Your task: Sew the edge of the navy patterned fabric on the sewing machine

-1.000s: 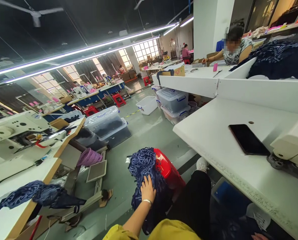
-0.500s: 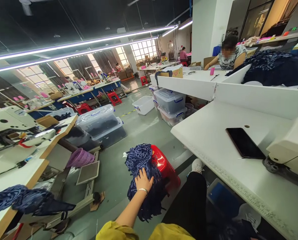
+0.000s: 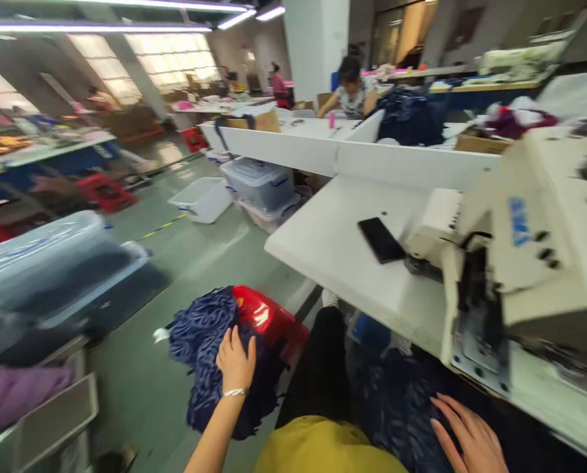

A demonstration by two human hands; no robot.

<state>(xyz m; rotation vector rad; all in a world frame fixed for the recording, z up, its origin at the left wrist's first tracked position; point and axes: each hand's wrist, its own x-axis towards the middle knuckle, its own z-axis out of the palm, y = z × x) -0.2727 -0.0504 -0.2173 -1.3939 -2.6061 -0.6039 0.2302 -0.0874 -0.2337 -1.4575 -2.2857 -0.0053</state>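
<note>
My left hand, a bracelet at its wrist, lies with fingers spread on a heap of navy patterned fabric pieces. That heap drapes over a red plastic stool to my left. At the lower right, my right hand rests with outstretched fingers on more dark navy fabric in my lap. Beside it, at the table's edge, stands a cream sewing machine. Motion blurs part of the view.
A black phone lies on the white table. Lidded clear bins and an open white bin stand on the floor. A large clear bin is at left. Across the partition sits a co-worker near dark fabric.
My view has swung to the right, bringing the sewing machine into sight. My right hand has come into view on the lap fabric. The left hand stays on the heap.
</note>
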